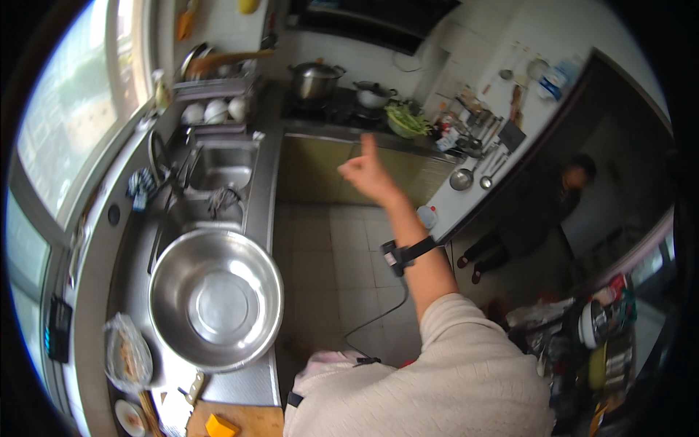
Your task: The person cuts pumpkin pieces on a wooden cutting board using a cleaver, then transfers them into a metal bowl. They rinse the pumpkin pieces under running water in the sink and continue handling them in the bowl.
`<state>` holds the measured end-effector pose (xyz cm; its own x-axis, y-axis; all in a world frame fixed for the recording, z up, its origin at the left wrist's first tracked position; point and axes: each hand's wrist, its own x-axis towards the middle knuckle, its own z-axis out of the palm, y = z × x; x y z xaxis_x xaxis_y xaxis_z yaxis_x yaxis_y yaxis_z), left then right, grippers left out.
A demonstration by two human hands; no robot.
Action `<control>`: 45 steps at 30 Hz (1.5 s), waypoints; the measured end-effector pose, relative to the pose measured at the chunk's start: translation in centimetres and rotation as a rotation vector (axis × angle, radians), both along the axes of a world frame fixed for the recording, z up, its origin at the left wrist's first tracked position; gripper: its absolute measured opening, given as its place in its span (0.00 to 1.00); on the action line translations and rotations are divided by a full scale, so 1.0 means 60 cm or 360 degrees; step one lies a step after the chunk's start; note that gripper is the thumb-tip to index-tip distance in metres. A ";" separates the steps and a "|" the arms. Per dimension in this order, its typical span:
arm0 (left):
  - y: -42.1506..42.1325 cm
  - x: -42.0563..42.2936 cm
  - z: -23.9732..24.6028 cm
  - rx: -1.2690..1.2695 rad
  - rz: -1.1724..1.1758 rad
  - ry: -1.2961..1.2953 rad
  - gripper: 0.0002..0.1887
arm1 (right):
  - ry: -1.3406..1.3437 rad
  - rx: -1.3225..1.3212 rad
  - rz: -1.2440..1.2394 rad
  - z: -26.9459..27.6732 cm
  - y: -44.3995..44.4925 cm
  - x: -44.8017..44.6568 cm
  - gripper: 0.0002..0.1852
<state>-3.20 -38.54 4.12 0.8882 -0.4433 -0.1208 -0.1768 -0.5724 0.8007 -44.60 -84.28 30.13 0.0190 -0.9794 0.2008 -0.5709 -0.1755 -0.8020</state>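
Note:
My right hand (369,173) is held out in the air over the tiled floor, with the index finger extended towards the stove and the other fingers bent. Nothing is in it. My left hand is out of view. A large stainless steel basin (217,300) stands on the metal counter to the left, and it looks empty. Below it lie a knife with a pale handle (194,388) and a wooden cutting board (262,419) bearing an orange-yellow chunk of food (221,425). Beside the basin is a dish in clear plastic (128,352).
A double sink (223,164) adjoins the basin, with a dish rack (215,128) beyond. On the stove are a steel stockpot (315,81), a smaller pot (374,95) and a bowl of greens (405,123). Another person (538,213) stands in the doorway. A cable (377,317) hangs beside my arm.

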 end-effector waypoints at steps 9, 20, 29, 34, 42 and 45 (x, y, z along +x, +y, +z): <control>-0.047 0.026 -0.012 -0.0045 -0.0333 0.0153 0.50 | -0.1168 -0.0414 -0.1130 0.196 0.118 -0.495 0.62; 0.311 -0.023 -0.083 -0.0176 0.0367 0.0551 0.56 | -0.0740 0.0375 0.0718 -0.007 0.181 0.095 0.18; 0.368 -0.092 0.004 -0.0932 0.1060 0.1126 0.44 | 0.0686 0.0010 0.2735 -0.324 0.544 0.645 0.50; 0.355 -0.123 0.077 -0.1231 0.1141 0.1095 0.37 | 0.1316 -0.0203 0.2645 -0.416 0.634 0.692 0.56; 0.245 -0.085 0.176 -0.1122 0.0717 0.0791 0.33 | 0.0683 -0.0034 0.2288 -0.445 0.591 0.674 0.28; 0.149 -0.047 0.212 -0.1155 0.0409 0.0717 0.35 | 0.0495 0.0090 0.2386 -0.435 0.492 0.682 0.33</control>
<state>-6.02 -29.60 16.85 0.9067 -0.3403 -0.2494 0.3063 0.1243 0.9438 -3.68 -54.74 4.06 0.9991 -0.0271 -0.0338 -0.0431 -0.6998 -0.7130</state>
